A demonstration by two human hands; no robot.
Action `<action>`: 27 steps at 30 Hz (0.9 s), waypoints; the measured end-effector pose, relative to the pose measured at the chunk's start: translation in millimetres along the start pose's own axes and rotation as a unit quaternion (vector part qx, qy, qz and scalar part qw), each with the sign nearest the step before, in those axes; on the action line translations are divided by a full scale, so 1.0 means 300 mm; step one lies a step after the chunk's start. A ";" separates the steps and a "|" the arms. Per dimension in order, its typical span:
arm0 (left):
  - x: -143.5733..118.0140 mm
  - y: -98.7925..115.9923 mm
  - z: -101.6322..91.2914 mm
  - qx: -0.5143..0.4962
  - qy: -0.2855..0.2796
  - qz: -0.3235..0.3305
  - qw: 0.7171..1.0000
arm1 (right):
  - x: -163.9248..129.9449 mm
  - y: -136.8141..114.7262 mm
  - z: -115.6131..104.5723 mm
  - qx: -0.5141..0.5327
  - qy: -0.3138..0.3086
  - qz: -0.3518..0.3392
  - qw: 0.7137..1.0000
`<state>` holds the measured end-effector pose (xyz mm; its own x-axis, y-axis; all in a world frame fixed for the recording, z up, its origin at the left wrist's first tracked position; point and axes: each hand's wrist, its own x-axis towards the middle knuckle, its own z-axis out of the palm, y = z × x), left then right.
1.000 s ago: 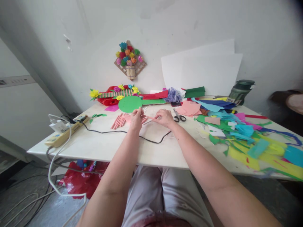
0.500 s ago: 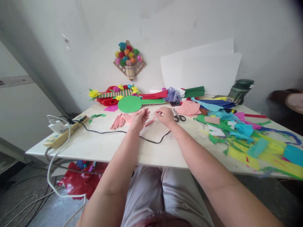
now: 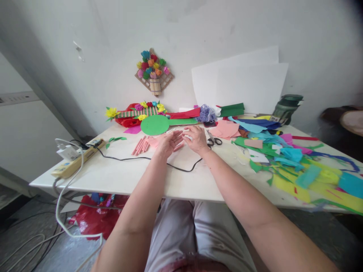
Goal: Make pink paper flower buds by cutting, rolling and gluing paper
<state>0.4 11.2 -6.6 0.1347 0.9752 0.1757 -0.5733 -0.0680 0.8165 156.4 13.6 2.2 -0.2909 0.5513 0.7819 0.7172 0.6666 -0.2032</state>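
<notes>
My left hand (image 3: 171, 142) is held palm up above the table, fingers stretched out and open. Close by on its right, my right hand (image 3: 196, 139) has its fingers loosely spread, with the tips at the left fingers. I cannot make out anything held between them. Just below the hands a pink paper roll (image 3: 179, 146) lies on the table. Left of my left hand are several more pink paper rolls (image 3: 141, 146) in a row, beside a pink paper sheet (image 3: 152, 141). Black-handled scissors (image 3: 217, 141) rest to the right of my right hand.
A green round board (image 3: 154, 124) with a long handle lies behind the hands. A black cable (image 3: 184, 170) crosses the table from a power strip (image 3: 66, 166). Pink paper petals (image 3: 225, 129), coloured paper scraps (image 3: 297, 162) and a dark bottle (image 3: 287, 108) are on the right.
My left hand has opened flatter, its fingers spreading. My right fingers have come out of a pinch and moved slightly left, up to the left hand.
</notes>
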 end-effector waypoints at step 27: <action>-0.022 0.009 0.022 0.131 -0.049 -0.012 0.990 | 0.010 0.057 0.041 0.293 -0.008 0.065 0.954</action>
<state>3.4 3.1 -2.0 0.2313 0.9526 0.1975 -0.3422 -0.1104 0.9331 159.9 32.9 -6.1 -0.2374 0.6533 0.7189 0.2722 0.7552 -0.5963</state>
